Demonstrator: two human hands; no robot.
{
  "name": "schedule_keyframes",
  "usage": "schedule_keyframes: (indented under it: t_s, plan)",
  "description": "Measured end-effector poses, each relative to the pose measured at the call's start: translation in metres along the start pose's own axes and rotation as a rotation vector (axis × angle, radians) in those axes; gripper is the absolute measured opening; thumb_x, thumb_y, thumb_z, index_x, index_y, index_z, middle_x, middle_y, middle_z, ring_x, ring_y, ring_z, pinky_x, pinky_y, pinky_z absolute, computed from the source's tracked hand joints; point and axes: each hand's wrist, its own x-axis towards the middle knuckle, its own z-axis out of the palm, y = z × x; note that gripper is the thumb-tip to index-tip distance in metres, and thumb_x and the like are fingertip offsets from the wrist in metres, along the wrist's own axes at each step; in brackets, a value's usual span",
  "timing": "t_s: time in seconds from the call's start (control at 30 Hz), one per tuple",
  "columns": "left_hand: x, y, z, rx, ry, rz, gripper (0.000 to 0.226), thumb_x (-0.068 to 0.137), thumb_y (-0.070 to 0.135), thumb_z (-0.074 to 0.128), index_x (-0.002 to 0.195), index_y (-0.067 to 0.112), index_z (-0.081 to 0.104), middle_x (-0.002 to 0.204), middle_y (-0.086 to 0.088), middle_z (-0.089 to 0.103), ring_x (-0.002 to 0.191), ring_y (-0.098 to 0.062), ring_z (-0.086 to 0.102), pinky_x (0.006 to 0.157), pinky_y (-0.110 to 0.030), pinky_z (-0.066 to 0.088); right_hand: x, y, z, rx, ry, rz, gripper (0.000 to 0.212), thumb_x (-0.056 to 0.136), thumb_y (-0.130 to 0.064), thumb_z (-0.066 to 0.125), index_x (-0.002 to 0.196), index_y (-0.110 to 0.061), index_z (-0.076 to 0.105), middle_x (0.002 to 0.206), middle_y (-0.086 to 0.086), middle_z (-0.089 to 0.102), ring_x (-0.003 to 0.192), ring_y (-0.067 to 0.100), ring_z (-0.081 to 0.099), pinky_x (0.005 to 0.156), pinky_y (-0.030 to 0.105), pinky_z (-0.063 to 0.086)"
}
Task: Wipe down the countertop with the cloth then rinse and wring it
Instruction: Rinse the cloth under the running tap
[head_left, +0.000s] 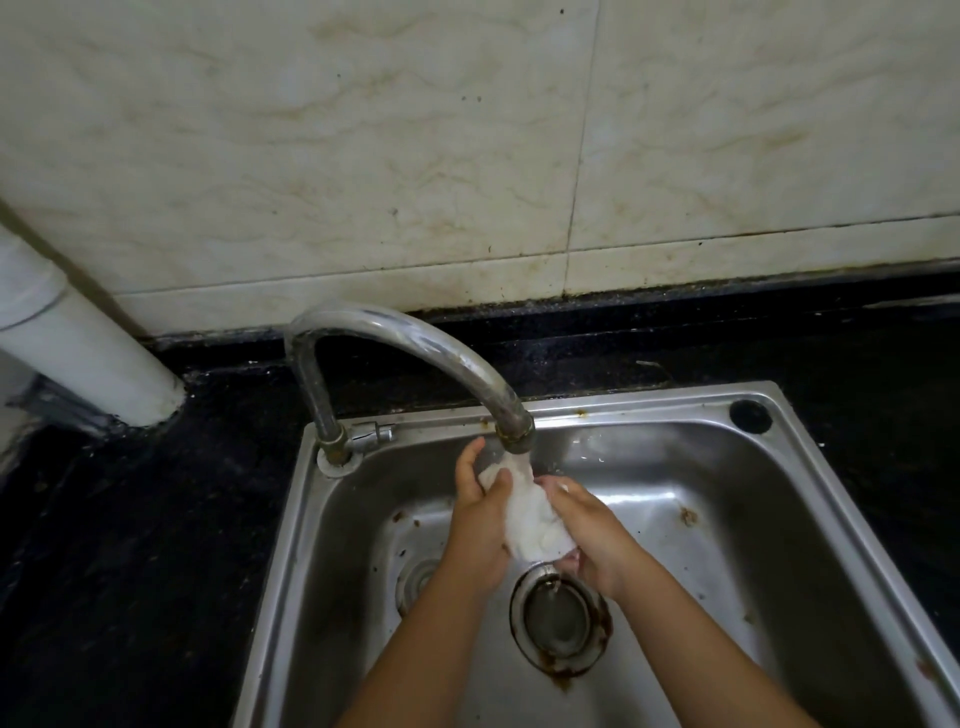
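A white cloth, bunched and wet, hangs under the spout of the curved metal faucet, and water runs onto it. My left hand grips its left side, thumb across the top of the cloth. My right hand grips its right and lower side. Both hands are over the steel sink, just above the round drain. The black countertop surrounds the sink.
A white pipe stands on the counter at the back left. A tiled wall rises behind the counter. The faucet's small lever sits at the sink's back rim. A dark round hole marks the sink's back right corner.
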Motion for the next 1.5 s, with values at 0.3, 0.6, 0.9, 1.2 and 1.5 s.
schedule_keyframes:
  t_s: [0.3,0.6,0.9,1.2,1.5]
  plan:
    - [-0.007,-0.007,-0.015,-0.178,0.153,-0.133,0.047,0.089,-0.008,0.047,0.133,0.007,0.038,0.120,-0.021,0.053,0.092,-0.028,0.056,0.068,-0.029,0.049,-0.020,-0.007,0.004,-0.098,0.074,-0.381,0.025,0.095,-0.009,0.043,0.082,-0.022,0.060,0.087,0.002,0.060,0.076,0.015,0.056,0.064,0.023,0.047]
    - [0.002,-0.006,-0.001,-0.225,0.050,-0.211,0.022,0.094,0.016,0.045,0.090,0.004,0.063,0.081,-0.016,0.067,0.072,-0.026,0.065,0.064,-0.032,0.054,-0.031,-0.008,-0.007,-0.116,-0.013,-0.420,0.031,0.085,0.016,0.040,0.074,-0.009,0.054,0.077,0.006,0.053,0.066,0.014,0.050,0.050,0.010,0.039]
    - [-0.014,0.004,0.013,0.073,0.057,-0.125,0.032,0.095,0.023,0.048,0.070,0.010,0.064,0.065,-0.009,0.068,0.070,-0.026,0.062,0.076,-0.035,0.049,-0.020,0.012,-0.002,0.181,0.092,-0.204,0.022,0.096,-0.014,0.041,0.092,-0.004,0.061,0.080,0.013,0.067,0.068,0.024,0.062,0.066,0.032,0.050]
    - [-0.015,0.003,-0.004,0.237,0.167,-0.312,0.045,0.093,0.035,0.048,0.116,-0.002,0.056,0.122,-0.020,0.057,0.108,-0.030,0.056,0.092,-0.033,0.044,-0.025,0.017,-0.008,-0.435,0.032,-0.449,0.020,0.088,-0.006,0.055,0.082,-0.025,0.054,0.092,0.006,0.060,0.083,0.015,0.057,0.070,0.017,0.046]
    - [-0.012,-0.005,0.009,0.180,0.102,-0.093,0.038,0.099,0.024,0.037,0.067,0.009,0.052,0.065,-0.009,0.050,0.067,-0.021,0.049,0.071,-0.032,0.039,-0.034,0.015,0.001,-0.812,0.097,-0.778,0.026,0.079,-0.039,0.037,0.058,-0.026,0.043,0.061,-0.012,0.039,0.062,-0.002,0.047,0.058,0.008,0.033]
